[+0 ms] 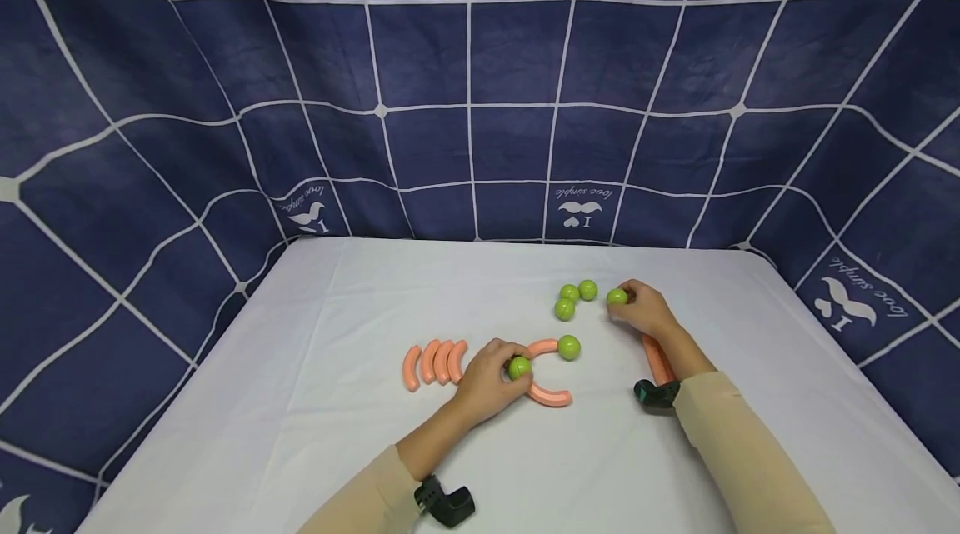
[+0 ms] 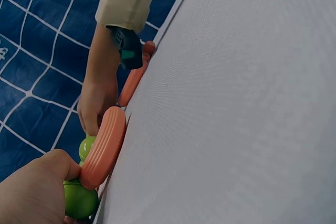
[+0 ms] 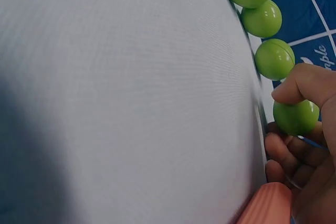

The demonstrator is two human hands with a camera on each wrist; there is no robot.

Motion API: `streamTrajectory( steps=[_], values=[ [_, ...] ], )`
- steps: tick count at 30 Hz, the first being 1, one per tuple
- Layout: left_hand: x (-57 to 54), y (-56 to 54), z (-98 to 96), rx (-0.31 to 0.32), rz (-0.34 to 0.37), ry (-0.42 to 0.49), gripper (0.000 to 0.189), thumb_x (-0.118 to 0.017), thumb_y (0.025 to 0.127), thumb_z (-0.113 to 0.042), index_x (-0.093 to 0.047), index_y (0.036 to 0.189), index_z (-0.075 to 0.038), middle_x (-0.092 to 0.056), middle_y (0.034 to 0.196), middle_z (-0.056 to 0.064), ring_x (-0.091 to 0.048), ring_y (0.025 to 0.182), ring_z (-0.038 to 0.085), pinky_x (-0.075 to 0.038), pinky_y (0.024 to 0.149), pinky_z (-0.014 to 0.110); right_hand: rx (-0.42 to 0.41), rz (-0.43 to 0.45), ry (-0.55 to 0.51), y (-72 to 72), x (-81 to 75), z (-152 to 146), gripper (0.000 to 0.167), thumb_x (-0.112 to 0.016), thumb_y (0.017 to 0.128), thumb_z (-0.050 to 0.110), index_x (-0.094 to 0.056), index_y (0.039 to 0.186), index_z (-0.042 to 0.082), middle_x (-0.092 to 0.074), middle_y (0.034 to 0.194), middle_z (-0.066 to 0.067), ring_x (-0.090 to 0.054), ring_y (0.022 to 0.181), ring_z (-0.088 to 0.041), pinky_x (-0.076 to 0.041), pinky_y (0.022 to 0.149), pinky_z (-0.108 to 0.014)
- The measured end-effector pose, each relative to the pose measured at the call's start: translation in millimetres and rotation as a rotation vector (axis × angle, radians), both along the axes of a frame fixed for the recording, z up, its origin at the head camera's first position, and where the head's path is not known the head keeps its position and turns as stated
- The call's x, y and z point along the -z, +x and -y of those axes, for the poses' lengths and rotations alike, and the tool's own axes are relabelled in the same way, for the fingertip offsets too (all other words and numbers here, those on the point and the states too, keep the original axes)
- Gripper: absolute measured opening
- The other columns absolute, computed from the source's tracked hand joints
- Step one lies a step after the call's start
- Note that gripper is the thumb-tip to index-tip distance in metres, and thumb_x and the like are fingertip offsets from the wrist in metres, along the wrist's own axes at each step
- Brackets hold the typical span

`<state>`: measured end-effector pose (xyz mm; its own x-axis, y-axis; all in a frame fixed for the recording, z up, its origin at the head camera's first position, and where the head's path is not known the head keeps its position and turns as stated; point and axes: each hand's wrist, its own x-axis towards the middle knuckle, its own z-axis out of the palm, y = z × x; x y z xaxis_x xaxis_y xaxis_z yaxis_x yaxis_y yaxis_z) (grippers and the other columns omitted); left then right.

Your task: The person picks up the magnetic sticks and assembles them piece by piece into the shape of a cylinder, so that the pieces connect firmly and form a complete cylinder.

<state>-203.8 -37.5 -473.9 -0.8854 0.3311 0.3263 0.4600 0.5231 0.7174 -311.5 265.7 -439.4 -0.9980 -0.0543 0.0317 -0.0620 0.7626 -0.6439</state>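
My left hand (image 1: 486,382) pinches a glossy green ball (image 1: 519,367) between thumb and fingers, low over the white table. Beside that hand lie two curved orange sausages, an upper one (image 1: 543,346) and a lower one (image 1: 551,396). Another green ball (image 1: 569,347) touches the right end of the upper sausage. Farther back, my right hand (image 1: 648,313) holds a green ball (image 3: 295,116) between its thumb and fingers. In the right wrist view, more green balls (image 3: 274,59) line up beyond it.
Three green balls (image 1: 565,309) cluster left of the right hand. Several orange sausages (image 1: 429,361) stand in a row left of the left hand. More sausages (image 1: 657,359) lie partly hidden under the right forearm. A blue checked curtain (image 1: 510,142) surrounds the white table (image 1: 360,451).
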Motion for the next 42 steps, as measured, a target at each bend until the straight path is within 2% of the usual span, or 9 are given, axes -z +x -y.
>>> streamTrajectory(
  steps=[7,15,23,35,42],
  values=[
    [-0.7,1.3,0.2,0.014,0.025,0.01,0.024,-0.067,0.085,-0.021,-0.069,0.108,-0.014,-0.056,0.098,-0.003,-0.054,0.087,0.011,-0.046,0.077,0.027,-0.011,0.002,-0.02,8.8,-3.4,-2,0.047,-0.067,0.085,0.02,-0.054,0.119,-0.008,-0.058,0.103,-0.021,-0.054,0.092,-0.032,-0.045,0.079,-0.041],
    [-1.7,2.4,-0.2,-0.01,0.06,-0.021,0.025,-0.065,0.084,-0.024,-0.069,0.108,-0.018,-0.055,0.098,-0.005,-0.053,0.089,0.01,-0.045,0.079,0.028,-0.03,-0.031,-0.055,18.4,-3.2,-2,0.045,-0.067,0.084,0.017,-0.055,0.12,-0.007,-0.06,0.102,-0.018,-0.055,0.091,-0.029,-0.046,0.077,-0.037],
    [0.1,0.2,-0.9,-0.005,0.002,-0.009,0.025,-0.067,0.084,-0.022,-0.069,0.107,-0.016,-0.057,0.098,-0.003,-0.055,0.088,0.01,-0.047,0.079,0.028,-0.044,-0.051,-0.107,35.4,-9.4,3,0.041,-0.068,0.085,0.016,-0.057,0.12,-0.002,-0.061,0.1,-0.015,-0.055,0.09,-0.027,-0.045,0.073,-0.034],
    [-1.4,0.0,0.0,-0.01,0.044,-0.018,0.024,-0.065,0.084,-0.024,-0.069,0.108,-0.019,-0.055,0.097,-0.006,-0.052,0.087,0.01,-0.045,0.077,0.028,-0.104,-0.075,-0.171,59.4,-12.3,11,0.041,-0.073,0.084,0.013,-0.058,0.12,-0.002,-0.063,0.103,-0.012,-0.058,0.097,-0.027,-0.046,0.078,-0.037],
    [-1.6,-0.1,-0.6,-0.012,0.007,-0.013,0.023,-0.067,0.083,-0.021,-0.069,0.105,-0.016,-0.057,0.097,-0.004,-0.054,0.088,0.01,-0.046,0.079,0.028,-0.163,-0.053,-0.239,71.9,-7.8,19,0.04,-0.074,0.081,0.006,-0.06,0.118,-0.001,-0.063,0.103,-0.011,-0.057,0.095,-0.026,-0.048,0.078,-0.035]
  ],
)
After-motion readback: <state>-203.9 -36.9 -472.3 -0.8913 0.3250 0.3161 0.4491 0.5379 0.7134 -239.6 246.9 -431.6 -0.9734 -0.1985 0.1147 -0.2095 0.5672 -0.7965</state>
